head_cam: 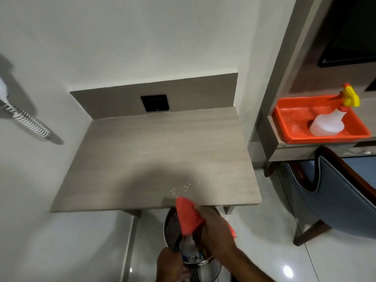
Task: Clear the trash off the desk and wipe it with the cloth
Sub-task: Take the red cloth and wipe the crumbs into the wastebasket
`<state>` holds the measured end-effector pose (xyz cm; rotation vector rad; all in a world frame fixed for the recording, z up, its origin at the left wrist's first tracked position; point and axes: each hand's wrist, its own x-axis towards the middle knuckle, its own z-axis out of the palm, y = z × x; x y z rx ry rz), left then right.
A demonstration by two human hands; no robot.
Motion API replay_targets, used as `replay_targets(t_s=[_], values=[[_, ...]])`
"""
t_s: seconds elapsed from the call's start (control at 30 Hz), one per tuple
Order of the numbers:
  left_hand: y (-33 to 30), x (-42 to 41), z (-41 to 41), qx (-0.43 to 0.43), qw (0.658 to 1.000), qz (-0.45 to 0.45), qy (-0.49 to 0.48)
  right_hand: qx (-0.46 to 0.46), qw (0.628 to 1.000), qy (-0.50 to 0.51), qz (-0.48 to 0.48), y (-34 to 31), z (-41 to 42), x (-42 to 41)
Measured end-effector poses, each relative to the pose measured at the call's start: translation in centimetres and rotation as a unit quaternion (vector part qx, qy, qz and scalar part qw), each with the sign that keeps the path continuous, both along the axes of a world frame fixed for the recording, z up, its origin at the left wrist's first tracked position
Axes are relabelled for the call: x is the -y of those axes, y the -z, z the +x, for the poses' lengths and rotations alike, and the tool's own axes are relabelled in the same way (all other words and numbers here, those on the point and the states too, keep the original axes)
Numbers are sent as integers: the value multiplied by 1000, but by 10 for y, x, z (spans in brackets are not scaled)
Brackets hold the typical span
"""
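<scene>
Down at the bottom edge, my left hand [172,263] grips the mesh bin [173,226] by its rim, trash [190,251] inside. Above it my right hand [215,231] clutches the orange cloth [188,217] at the desk [154,151] front edge, just beside scattered white crumbs [181,189].

One view only, worn on the head, looking forward and steeply down; the desk [154,159] fills the centre, its near edge close below the lens; the wall rises straight behind it; wide-angle bending shows at the sides, where the shelf unit's upright leans inward; both hands enter from the bottom edge, very near.
</scene>
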<state>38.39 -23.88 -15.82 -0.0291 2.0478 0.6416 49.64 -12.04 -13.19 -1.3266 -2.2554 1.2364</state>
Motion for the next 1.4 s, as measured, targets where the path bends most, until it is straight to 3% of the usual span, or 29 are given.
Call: replay_targets(t_s=[0.07,0.13,0.2,0.27,0.33,0.47,0.6,0.77,0.93,1.07,1.17,1.4], values=[[-4,-1,-10,-1,1000,0,6,-52,992,87,80,-21,-9,-32],[1,-1,-24,-9,999,3,35,-23,975,98,197,-36,-25,-74],[2,0,-38,2,998,-3,59,103,973,36,201,-35,-52,-106],[4,6,-50,16,997,10,69,274,948,-24,157,-14,-83,-108],[7,11,-62,46,997,27,61,350,922,-42,156,11,-108,-97],[16,20,-83,54,997,22,51,345,917,-65,191,29,-124,-71],[21,30,-95,39,994,29,96,277,916,-164,239,21,-118,-7],[31,45,-95,34,992,-2,119,252,901,-302,185,24,-71,55],[85,42,-72,-32,976,-31,212,213,954,-178,114,65,-7,66],[170,38,-38,7,984,-45,175,250,960,-102,70,131,25,64],[238,34,-16,91,987,-59,117,259,963,-68,8,188,48,66],[391,23,29,95,988,-89,86,253,965,-21,-60,317,86,74]])
